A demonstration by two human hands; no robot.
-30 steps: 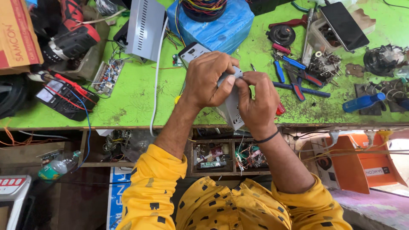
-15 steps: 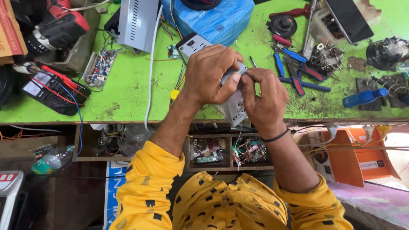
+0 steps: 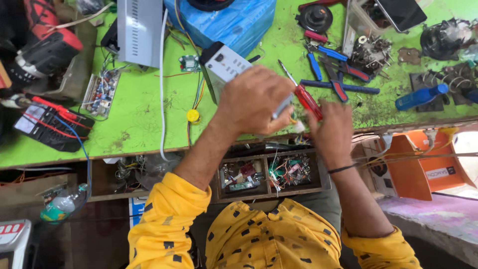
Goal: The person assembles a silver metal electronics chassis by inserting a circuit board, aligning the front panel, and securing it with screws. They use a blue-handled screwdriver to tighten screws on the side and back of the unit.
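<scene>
My left hand [image 3: 256, 102] grips a small grey metal device box [image 3: 225, 64] with a white end panel, held tilted above the front of the green workbench [image 3: 139, 119]. A white connector and thin wires poke out under its fingers. To its right, my right hand [image 3: 331, 128] has its fingers curled over the handle end of a red screwdriver [image 3: 304, 97]. The screwdriver's shaft points up and left toward the box. The two hands are apart, with the screwdriver between them.
Blue-handled pliers and cutters [image 3: 338, 82] lie to the right, with a blue bottle [image 3: 420, 96] beyond. A blue box [image 3: 224, 22] and a grey vented case [image 3: 139, 30] stand behind. A black multimeter [image 3: 47, 127] sits at the left. An open parts drawer [image 3: 271, 172] hangs under the bench edge.
Both hands were closed together on the grey box. My right hand has since left it, moving right and down onto the red screwdriver; my left hand keeps the box.
</scene>
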